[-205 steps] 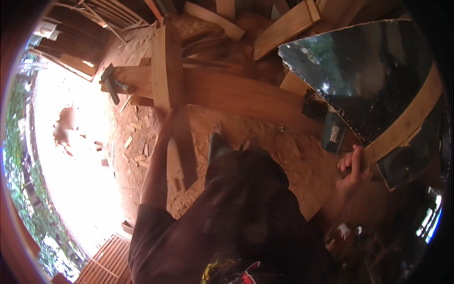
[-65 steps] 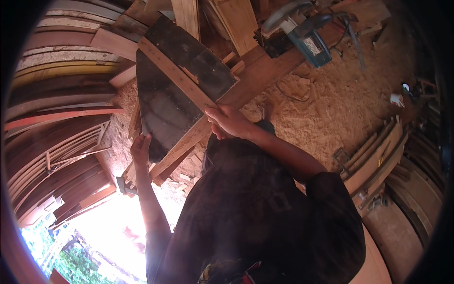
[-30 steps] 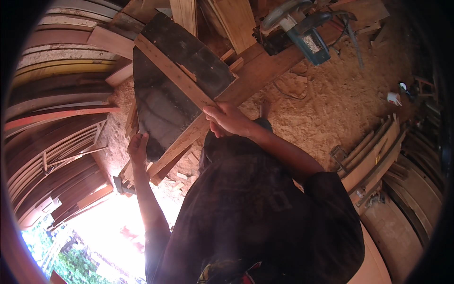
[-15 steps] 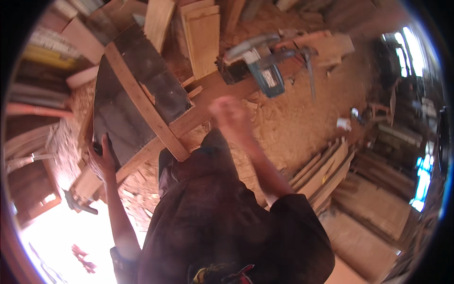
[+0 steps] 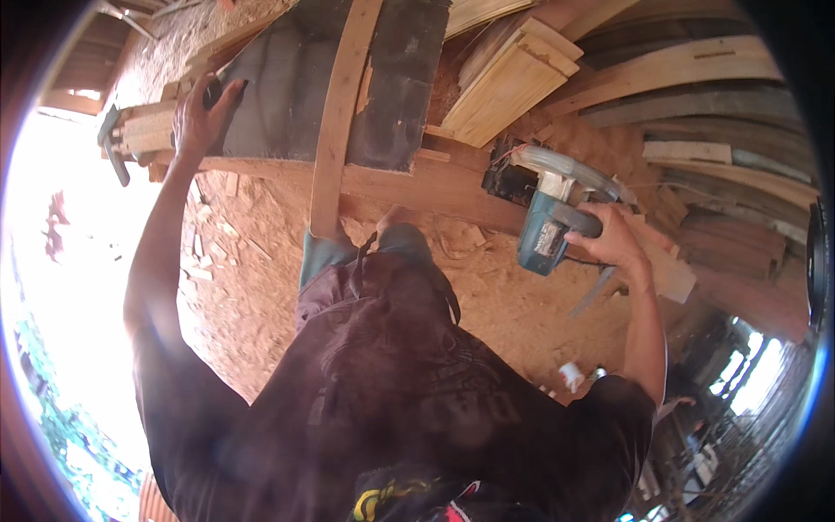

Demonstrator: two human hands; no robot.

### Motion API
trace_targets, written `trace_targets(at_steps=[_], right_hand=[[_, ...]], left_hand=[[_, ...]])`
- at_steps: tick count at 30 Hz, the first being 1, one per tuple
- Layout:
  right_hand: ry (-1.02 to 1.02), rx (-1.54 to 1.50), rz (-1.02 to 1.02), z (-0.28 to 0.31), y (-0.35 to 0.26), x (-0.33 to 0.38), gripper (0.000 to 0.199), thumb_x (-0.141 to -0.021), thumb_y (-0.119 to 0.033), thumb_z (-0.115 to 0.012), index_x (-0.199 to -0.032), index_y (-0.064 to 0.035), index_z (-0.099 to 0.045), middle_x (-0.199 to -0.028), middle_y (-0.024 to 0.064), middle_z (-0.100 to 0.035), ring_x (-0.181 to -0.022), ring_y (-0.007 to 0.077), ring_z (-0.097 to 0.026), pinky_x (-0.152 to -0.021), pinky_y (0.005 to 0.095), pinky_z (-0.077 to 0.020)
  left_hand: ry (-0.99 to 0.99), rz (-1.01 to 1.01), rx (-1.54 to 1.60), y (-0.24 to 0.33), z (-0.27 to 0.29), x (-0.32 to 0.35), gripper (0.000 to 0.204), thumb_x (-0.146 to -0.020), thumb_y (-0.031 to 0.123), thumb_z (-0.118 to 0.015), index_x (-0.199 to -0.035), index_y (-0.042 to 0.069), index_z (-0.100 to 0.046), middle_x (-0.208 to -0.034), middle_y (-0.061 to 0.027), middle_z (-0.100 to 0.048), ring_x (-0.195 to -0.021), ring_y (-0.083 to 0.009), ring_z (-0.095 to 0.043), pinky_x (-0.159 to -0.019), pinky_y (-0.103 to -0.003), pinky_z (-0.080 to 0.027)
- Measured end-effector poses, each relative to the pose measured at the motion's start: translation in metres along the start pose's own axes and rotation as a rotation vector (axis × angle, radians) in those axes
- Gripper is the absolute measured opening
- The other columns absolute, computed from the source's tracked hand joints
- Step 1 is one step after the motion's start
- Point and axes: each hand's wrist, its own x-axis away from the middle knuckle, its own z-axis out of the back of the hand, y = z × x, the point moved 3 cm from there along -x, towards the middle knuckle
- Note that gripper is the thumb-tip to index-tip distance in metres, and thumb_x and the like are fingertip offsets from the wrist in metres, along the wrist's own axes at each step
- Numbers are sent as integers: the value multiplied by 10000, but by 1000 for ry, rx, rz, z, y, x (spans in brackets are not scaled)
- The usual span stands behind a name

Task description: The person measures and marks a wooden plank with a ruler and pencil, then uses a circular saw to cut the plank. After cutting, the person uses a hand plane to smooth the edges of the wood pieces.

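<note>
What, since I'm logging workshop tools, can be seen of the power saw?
The power saw has a teal, plastic-looking body with a pale label, a curved grey guard and a dark base. The right hand grips its dark handle. It stands right of the dark sheet, body toward the person, base seemingly on the long wooden plank. Whether it is running cannot be told.

We grip the teal power saw [image 5: 543,230] with our right hand [image 5: 614,237]. Our left hand [image 5: 198,123] is at the left edge of the dark panel [image 5: 283,96]; 1 wooden strip [image 5: 337,113] lies across it.
</note>
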Motion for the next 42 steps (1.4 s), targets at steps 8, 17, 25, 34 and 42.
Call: trace_targets(at_steps=[8,17,25,34,42], right_hand=[[198,-400,-133,5,-40,31,549,-831,-265,-908,-1256,39,-741,-1100,158,-792,-945,233,-756,-834,354,-594],[577,-1242,-37,-61,-157,116,200,-974,-107,-802,-1108,-12,-687,-840,22,-637,-602,91,-520,-540,297,-467],[665,-1311,-119,-121,-291,102,183,-963,-98,-815,-1087,-5,-717,-867,25,-677,-587,81,-541,-539,281,-458],[610,-1306,-100,-136,-357,59,218,-973,-136,-823,-1087,-3,-694,-793,31,-659,-579,92,-550,-526,284,-434],[542,-1395,-119,-128,-370,50,183,-960,-111,-832,-990,-44,-664,-781,14,-633,-559,99,-535,-521,291,-438]], left_hand=[[-14,39,-14,-3,-3,-2,785,-900,769,-688,-1297,92,-686,-1144,-206,-761,-1110,-419,-713,-937,-519,-540],[-67,39,-9,5,-4,-4,788,-915,779,-656,-1311,98,-664,-1219,-201,-748,-1166,-419,-689,-995,-523,-520],[13,-88,1,7,-6,-4,849,-919,811,-608,-1304,56,-665,-1214,-248,-746,-1194,-446,-673,-1073,-526,-461],[40,-132,-13,6,-8,-5,916,-941,855,-514,-1337,39,-644,-1076,-279,-771,-1116,-427,-726,-1125,-504,-427],[-39,-108,-21,11,-2,-3,864,-941,840,-539,-1259,43,-639,-980,-259,-779,-1040,-396,-754,-1063,-495,-475]])
